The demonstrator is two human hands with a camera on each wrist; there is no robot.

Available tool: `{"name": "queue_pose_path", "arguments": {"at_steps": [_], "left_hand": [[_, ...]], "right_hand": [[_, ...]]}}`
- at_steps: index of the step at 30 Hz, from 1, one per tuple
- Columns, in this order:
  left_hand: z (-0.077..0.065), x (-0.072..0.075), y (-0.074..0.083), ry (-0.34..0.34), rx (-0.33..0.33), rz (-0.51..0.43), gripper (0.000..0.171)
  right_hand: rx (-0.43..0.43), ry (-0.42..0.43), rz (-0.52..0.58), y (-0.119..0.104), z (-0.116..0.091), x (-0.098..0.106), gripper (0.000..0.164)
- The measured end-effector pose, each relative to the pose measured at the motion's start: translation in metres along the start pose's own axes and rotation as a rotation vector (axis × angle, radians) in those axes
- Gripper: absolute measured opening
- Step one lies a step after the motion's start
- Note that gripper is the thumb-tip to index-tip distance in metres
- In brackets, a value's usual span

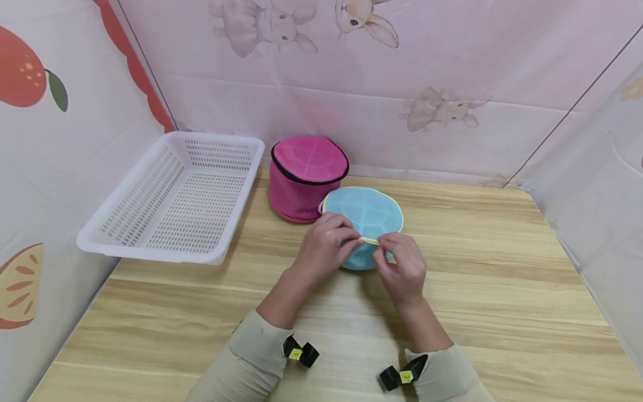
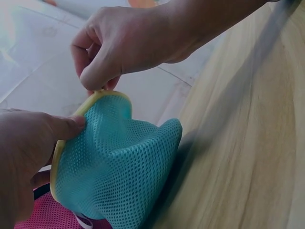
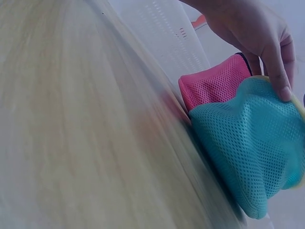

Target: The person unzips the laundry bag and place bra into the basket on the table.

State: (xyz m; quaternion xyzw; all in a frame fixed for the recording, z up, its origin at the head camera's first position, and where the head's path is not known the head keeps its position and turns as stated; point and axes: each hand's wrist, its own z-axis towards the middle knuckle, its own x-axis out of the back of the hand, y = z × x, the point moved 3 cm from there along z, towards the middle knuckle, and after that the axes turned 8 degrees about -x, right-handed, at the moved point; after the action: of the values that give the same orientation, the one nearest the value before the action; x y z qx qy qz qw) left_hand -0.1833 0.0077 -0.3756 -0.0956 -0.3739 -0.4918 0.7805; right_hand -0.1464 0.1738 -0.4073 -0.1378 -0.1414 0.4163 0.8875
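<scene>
A blue mesh laundry bag (image 1: 363,212) with yellow trim stands on the table in front of me, its round top facing up. My left hand (image 1: 329,241) pinches the trim at the near edge, thumb on the outside of the mesh (image 2: 114,157). Right beside it, the fingertips of my right hand (image 1: 403,268) pinch the same yellow edge (image 2: 97,95); whether they hold a zipper pull is hidden. The bag's side sags in folds in the right wrist view. Touching or just behind it stands a pink mesh laundry bag (image 1: 303,195) with black trim, its lid down.
A white slotted plastic basket (image 1: 236,209) stands at the back left of the wooden table (image 1: 502,279). Printed cloth walls (image 1: 351,84) rise along the back and both sides. Bare wood shows to the right of the hands.
</scene>
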Motion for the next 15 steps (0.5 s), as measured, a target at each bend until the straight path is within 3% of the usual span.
{"name": "queue_pose_path", "arguments": {"at_steps": [7,15], "left_hand": [[-0.0011,0.002,-0.005,0.021,0.018,-0.014,0.01],[-0.0001,0.0055,-0.0038,-0.002,0.034,0.007,0.011]], "right_hand": [[-0.002,0.002,-0.014,0.0015,0.0,0.0016,0.01],[-0.011,0.02,-0.01,0.0016,-0.0004,0.0022,0.011]]}}
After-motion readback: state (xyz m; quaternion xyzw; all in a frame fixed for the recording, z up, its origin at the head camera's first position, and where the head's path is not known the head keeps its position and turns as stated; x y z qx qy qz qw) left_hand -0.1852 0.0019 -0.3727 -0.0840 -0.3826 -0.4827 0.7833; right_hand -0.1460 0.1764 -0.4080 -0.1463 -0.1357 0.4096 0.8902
